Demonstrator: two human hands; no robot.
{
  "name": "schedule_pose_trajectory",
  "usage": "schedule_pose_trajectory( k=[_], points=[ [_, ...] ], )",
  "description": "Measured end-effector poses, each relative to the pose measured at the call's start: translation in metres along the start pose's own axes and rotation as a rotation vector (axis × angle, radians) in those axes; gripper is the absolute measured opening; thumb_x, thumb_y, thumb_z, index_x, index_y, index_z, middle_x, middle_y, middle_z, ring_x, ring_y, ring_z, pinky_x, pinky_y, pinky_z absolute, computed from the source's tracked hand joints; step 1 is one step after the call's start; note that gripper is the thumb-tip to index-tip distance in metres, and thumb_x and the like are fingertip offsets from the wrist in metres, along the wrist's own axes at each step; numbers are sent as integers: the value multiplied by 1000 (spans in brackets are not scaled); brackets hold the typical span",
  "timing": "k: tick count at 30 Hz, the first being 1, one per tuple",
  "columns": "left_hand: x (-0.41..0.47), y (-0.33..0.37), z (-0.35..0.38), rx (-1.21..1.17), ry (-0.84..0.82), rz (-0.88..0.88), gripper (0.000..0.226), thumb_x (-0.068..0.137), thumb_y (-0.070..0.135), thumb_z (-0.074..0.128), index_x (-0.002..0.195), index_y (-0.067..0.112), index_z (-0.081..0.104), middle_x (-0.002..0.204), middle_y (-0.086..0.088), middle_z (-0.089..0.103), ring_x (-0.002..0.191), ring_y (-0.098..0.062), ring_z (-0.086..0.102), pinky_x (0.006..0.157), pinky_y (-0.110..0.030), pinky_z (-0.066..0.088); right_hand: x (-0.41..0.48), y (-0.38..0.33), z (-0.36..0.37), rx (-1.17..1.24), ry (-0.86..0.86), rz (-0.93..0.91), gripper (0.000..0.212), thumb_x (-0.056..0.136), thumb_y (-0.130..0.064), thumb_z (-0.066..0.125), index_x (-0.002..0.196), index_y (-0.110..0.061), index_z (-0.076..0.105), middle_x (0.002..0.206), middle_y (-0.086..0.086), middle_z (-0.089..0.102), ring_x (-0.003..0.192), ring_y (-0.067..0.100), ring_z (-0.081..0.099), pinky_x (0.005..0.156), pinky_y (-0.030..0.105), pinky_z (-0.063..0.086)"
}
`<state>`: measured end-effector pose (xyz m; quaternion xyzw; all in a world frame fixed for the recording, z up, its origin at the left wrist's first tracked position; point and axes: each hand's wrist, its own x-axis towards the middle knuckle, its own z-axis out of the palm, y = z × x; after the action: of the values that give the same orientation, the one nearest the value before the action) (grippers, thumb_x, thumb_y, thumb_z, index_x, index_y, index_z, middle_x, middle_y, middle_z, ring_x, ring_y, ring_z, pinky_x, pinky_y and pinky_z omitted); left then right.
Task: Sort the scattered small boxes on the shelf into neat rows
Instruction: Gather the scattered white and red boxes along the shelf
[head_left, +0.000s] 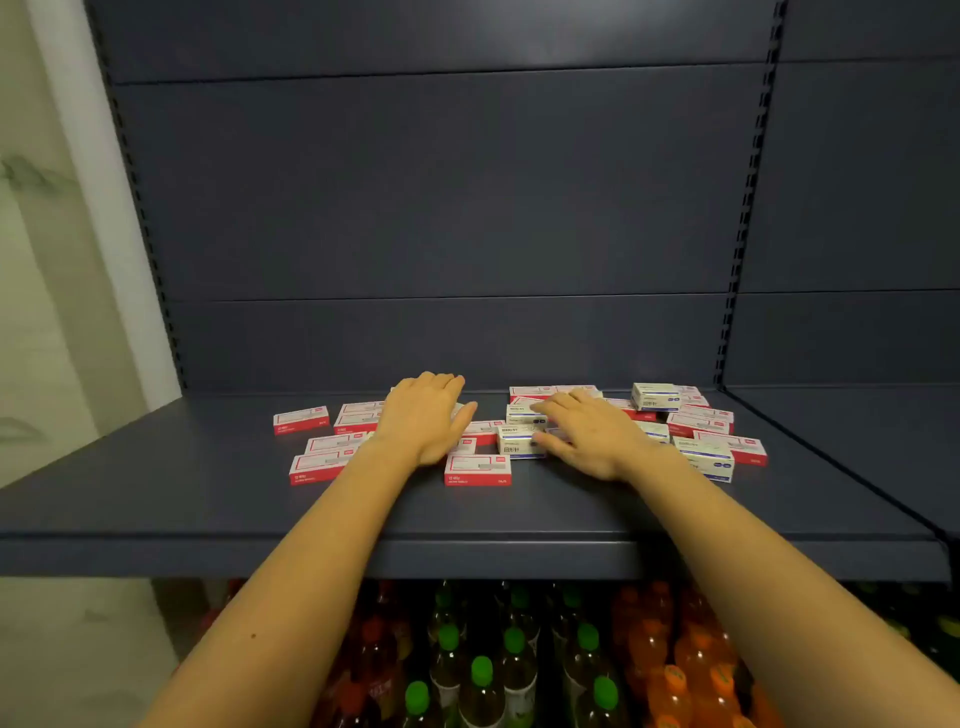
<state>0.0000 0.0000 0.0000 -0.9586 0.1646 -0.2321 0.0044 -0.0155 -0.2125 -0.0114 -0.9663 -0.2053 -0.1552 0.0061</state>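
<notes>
Resting my hands on small boxes (358, 415) scattered on shelf (208, 493), middle toward back edge. My left hand (423, 415) flat, fingers straight, gripping nothing; right hand (592, 436) spread, fingertips touching white box (521, 441). Risk: careless sweep shoves front red box (478, 470) over front edge, topples stacked box (655, 396).

boxes (478, 470) scattered on shelf (208, 499), bottles (514, 660) below

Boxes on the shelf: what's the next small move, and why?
Probably grip the white box beside the right hand and slide it right, toward the other white boxes: they lie mixed with red boxes, no rows yet.
</notes>
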Motion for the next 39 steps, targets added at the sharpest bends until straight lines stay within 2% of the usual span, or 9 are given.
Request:
schedule_pose_trajectory(
  k=[4, 10, 13, 16, 21, 26, 30, 36, 39],
  points=[
    [19, -7, 5, -19, 15, 10, 49, 96, 40, 33, 138, 15, 36, 142, -6, 44, 131, -22, 39, 103, -37, 34, 14, 1, 4, -13, -77, -44, 56, 89, -52, 46, 134, -20, 41, 139, 1, 44, 127, 20, 38, 104, 35, 34],
    [40, -6, 10, 12, -38, 102, 47, 95, 37, 40, 137, 17, 37, 143, -5, 43, 129, -22, 40, 104, -37, 34, 34, -1, 5, 77, -174, -8, 54, 83, -48, 58, 127, -18, 47, 131, 4, 51, 117, 21, 44, 97, 37, 40],
    [48, -5, 12, -64, -99, 101, 46, 93, 37, 43, 136, 18, 41, 142, -4, 44, 129, -22, 40, 102, -38, 36, 38, 6, -3, 189, -146, 22, 50, 79, -44, 66, 119, -17, 52, 121, 6, 56, 109, 20, 46, 91, 35, 42],
    [56, -2, 18, -153, -188, 119, 48, 91, 38, 48, 135, 20, 42, 142, -4, 44, 129, -22, 40, 103, -39, 37, 37, 22, -18, 235, -76, 61, 50, 77, -42, 68, 119, -21, 52, 121, 1, 55, 108, 16, 45, 91, 34, 42],
    [69, 8, 31, -346, -287, 133, 59, 83, 46, 59, 133, 17, 45, 140, -2, 44, 129, -20, 39, 104, -39, 38, 28, 48, -29, 231, -5, 165, 46, 75, -41, 71, 113, -24, 53, 117, -4, 57, 95, 10, 48, 85, 35, 48],
    [76, 15, 42, -419, -316, 152, 51, 80, 42, 64, 122, 14, 56, 129, -5, 50, 117, -19, 47, 96, -36, 43, 16, 60, -24, 199, -7, 229, 50, 75, -41, 71, 117, -22, 51, 120, -2, 58, 96, 10, 50, 84, 31, 48],
    [83, 12, 42, -431, -265, 152, 48, 77, 39, 69, 116, 15, 56, 124, -4, 52, 114, -18, 46, 95, -37, 44, 8, 63, -21, 187, 16, 264, 51, 75, -43, 70, 118, -22, 51, 122, -2, 58, 99, 10, 51, 87, 32, 46],
    [93, 22, 20, -415, -32, 206, 42, 73, 42, 71, 107, 21, 56, 117, -1, 55, 110, -17, 45, 88, -36, 42, -16, 74, -27, 330, 113, 315, 43, 75, -34, 74, 110, -21, 54, 113, -1, 60, 90, 9, 51, 68, 18, 39],
    [97, 40, 15, -443, 11, 233, 42, 74, 40, 72, 107, 20, 56, 119, -1, 55, 110, -15, 45, 84, -31, 41, -34, 84, -34, 353, 146, 361, 43, 73, -33, 76, 110, -20, 56, 111, -2, 60, 90, 10, 52, 76, 23, 42]
  ],
)
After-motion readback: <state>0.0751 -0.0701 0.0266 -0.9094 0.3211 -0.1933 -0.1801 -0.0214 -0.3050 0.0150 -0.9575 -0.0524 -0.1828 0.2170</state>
